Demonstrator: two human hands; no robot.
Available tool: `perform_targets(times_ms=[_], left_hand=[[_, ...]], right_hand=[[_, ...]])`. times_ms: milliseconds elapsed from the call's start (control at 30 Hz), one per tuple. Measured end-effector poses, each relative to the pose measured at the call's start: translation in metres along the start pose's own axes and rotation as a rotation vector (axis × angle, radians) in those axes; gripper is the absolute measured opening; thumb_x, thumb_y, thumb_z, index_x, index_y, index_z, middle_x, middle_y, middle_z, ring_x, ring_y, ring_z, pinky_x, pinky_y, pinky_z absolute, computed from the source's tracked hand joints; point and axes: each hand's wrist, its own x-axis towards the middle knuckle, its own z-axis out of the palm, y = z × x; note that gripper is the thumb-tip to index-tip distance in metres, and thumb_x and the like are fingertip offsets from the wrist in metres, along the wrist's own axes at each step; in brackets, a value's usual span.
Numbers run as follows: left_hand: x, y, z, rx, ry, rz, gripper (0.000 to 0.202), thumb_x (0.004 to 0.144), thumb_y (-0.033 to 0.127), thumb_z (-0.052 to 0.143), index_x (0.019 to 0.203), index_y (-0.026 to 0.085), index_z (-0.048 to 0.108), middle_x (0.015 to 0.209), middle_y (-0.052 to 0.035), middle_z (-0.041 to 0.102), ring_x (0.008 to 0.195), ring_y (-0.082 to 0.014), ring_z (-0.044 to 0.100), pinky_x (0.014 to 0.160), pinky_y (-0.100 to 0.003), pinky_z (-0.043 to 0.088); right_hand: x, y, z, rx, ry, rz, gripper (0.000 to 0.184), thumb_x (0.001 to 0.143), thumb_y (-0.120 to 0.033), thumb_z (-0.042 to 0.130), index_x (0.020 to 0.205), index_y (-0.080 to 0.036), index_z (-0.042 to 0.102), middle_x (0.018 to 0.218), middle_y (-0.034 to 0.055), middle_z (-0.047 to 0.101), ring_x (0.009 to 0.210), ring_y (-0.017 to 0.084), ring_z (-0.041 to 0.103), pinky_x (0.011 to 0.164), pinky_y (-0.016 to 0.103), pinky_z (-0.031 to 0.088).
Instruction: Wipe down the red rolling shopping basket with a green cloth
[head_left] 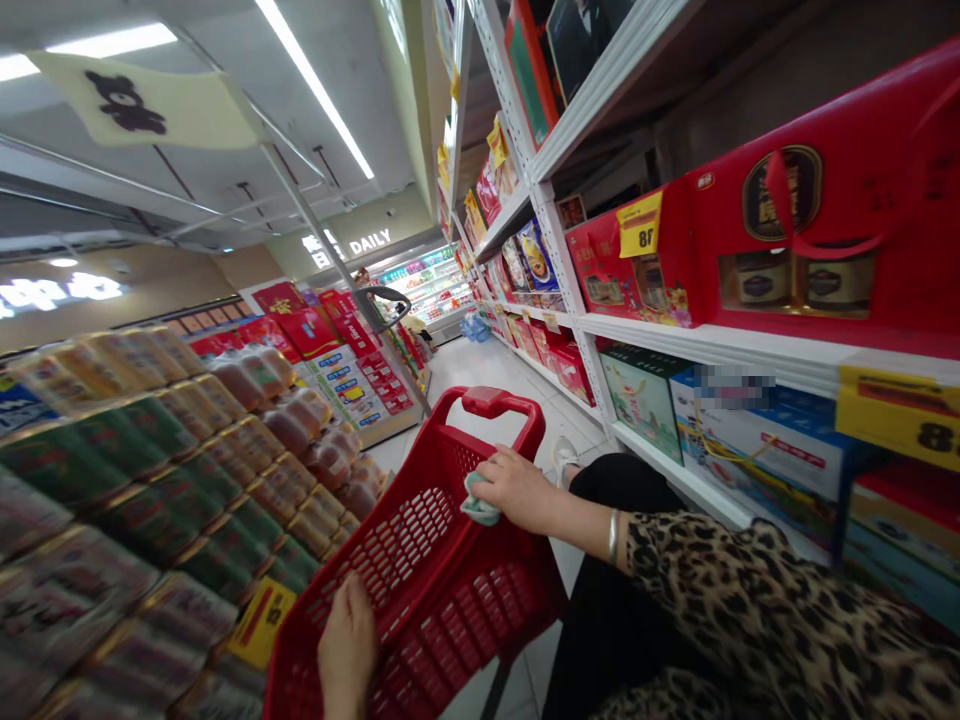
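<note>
A red plastic shopping basket point(420, 560) with a lattice wall and a red handle point(491, 402) stands in front of me in a shop aisle. My left hand point(346, 645) grips the basket's near rim, fingers curled over the edge. My right hand point(517, 490) rests on the basket's right rim and is closed on a small pale teal cloth point(478, 508). A leopard-print sleeve and a silver bangle point(613, 535) cover my right arm.
Stacked shrink-wrapped packs of cans point(150, 480) fill the left, with a yellow price tag point(261, 622). White shelves point(720, 345) on the right hold red gift boxes point(825, 200) and blue boxes. A white tiled aisle floor point(480, 365) runs ahead.
</note>
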Motion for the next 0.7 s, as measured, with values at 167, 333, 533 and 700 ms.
perform_targets(times_ms=[167,333,533,700], left_hand=[[0.011,0.0,-0.018,0.035,-0.042,0.061,0.033,0.092,0.04,0.046,0.105,0.025,0.073,0.097,-0.0109,0.078,0.096,-0.0295,0.071,0.082,-0.037,0.054],[0.02,0.007,-0.031,0.237,-0.115,0.057,0.038,0.092,0.042,0.045,0.105,0.022,0.074,0.106,-0.0156,0.077,0.092,-0.0334,0.071,0.085,-0.043,0.052],[0.008,0.041,-0.025,0.163,0.036,-0.058,0.045,0.091,0.044,0.046,0.116,0.016,0.071,0.114,-0.0211,0.074,0.103,-0.0371,0.069,0.095,-0.05,0.049],[-0.053,0.109,0.01,-0.576,0.002,0.065,0.042,0.09,0.051,0.051,0.111,0.02,0.07,0.114,-0.0124,0.075,0.11,-0.0257,0.068,0.102,-0.039,0.05]], right_hand=[[0.006,0.025,-0.035,-0.001,-0.071,0.088,0.018,0.099,-0.018,0.054,0.099,-0.021,0.071,0.097,0.0069,0.068,0.092,0.021,0.06,0.102,0.04,0.04],[0.007,0.046,-0.059,0.086,-0.102,0.126,0.024,0.096,-0.009,0.051,0.104,-0.019,0.071,0.102,0.0076,0.068,0.099,0.021,0.062,0.101,0.039,0.038],[0.019,0.034,-0.065,0.164,-0.187,0.058,0.023,0.085,-0.004,0.058,0.1,-0.016,0.071,0.096,0.0087,0.067,0.093,0.02,0.06,0.091,0.033,0.042],[0.017,0.01,-0.08,0.305,-0.257,0.101,0.034,0.078,0.002,0.058,0.104,-0.016,0.07,0.1,0.0089,0.066,0.094,0.02,0.06,0.086,0.03,0.044]])
